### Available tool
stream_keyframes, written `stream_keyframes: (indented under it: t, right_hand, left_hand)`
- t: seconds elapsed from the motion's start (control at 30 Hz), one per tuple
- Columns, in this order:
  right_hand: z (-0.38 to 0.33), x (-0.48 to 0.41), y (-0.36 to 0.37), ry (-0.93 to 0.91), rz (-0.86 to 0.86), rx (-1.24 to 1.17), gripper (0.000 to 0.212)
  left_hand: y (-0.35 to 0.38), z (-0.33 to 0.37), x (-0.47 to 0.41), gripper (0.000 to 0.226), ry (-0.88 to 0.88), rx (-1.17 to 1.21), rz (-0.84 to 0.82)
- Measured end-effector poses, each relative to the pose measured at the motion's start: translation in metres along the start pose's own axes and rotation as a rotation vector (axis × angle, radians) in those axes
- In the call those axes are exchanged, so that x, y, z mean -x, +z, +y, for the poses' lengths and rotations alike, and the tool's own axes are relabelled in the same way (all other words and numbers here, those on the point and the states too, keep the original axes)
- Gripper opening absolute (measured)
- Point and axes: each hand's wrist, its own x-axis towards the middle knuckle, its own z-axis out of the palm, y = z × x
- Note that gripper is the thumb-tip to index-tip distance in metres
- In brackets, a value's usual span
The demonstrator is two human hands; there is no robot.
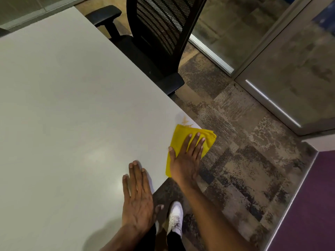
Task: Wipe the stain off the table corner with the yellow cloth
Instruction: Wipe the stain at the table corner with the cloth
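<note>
A folded yellow cloth (178,136) lies on the near right corner of the white table (72,105), partly overhanging the edge. My right hand (186,156) presses flat on the cloth, fingers spread and pointing away from me. An orange-brown stain (184,121) shows on the table just beyond the cloth's far edge, close to the table's right edge. My left hand (137,196) rests flat on the table near the front edge, left of the cloth, holding nothing.
A black mesh office chair (159,38) stands against the table's right edge beyond the stain. Patterned carpet (244,160) covers the floor to the right, with glass partitions (272,51) behind it. My white shoe (175,218) shows below the table edge.
</note>
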Motion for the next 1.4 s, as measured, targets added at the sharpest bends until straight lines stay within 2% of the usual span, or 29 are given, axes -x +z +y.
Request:
stream_keyframes:
  t: [0.13,0.23,0.37,0.5,0.6,0.73,0.83,0.93,1.1,1.3,1.4]
  right_hand:
    - [0.010,0.038,0.011,-0.080,-0.007,0.056,0.093]
    - [0.016,0.012,0.003,-0.020,-0.011,0.054,0.093]
    - [0.006,-0.035,-0.009,0.135,-0.014,-0.013,0.096]
    - [-0.002,-0.012,0.001,0.157,0.034,-0.054,0.098]
    - [-0.001,0.009,0.009,0.188,0.004,-0.045,0.100]
    - [0.002,-0.034,0.001,0.305,0.017,-0.163,0.099]
    - [0.008,-0.070,-0.007,0.369,0.030,-0.260,0.098]
    - [0.011,-0.064,-0.003,0.352,0.058,-0.264,0.099]
    - [0.004,-0.010,0.009,0.257,-0.014,-0.126,0.101]
    - [0.022,-0.077,-0.018,0.317,-0.037,-0.146,0.100]
    - [0.031,-0.092,-0.021,0.275,-0.044,-0.178,0.095]
  left_hand:
    - [-0.024,-0.007,-0.036,0.132,0.086,-0.088,-0.038]
    - [-0.039,-0.014,-0.063,0.165,0.076,-0.185,-0.165]
    - [-0.037,-0.023,-0.064,0.176,0.118,-0.165,-0.103]
    - [-0.035,-0.022,-0.066,0.177,0.091,-0.200,-0.125]
    - [-0.033,-0.024,-0.068,0.176,0.086,-0.246,-0.150]
    - [-0.030,-0.026,-0.071,0.178,0.109,-0.245,-0.126]
    - [-0.030,-0.025,-0.071,0.177,0.091,-0.256,-0.169]
    - [-0.028,-0.024,-0.071,0.175,0.068,-0.249,-0.192]
    - [-0.031,-0.025,-0.071,0.173,0.063,-0.237,-0.197]
    - [-0.028,-0.025,-0.072,0.174,0.074,-0.226,-0.180]
    - [-0.028,-0.025,-0.072,0.173,0.063,-0.230,-0.212]
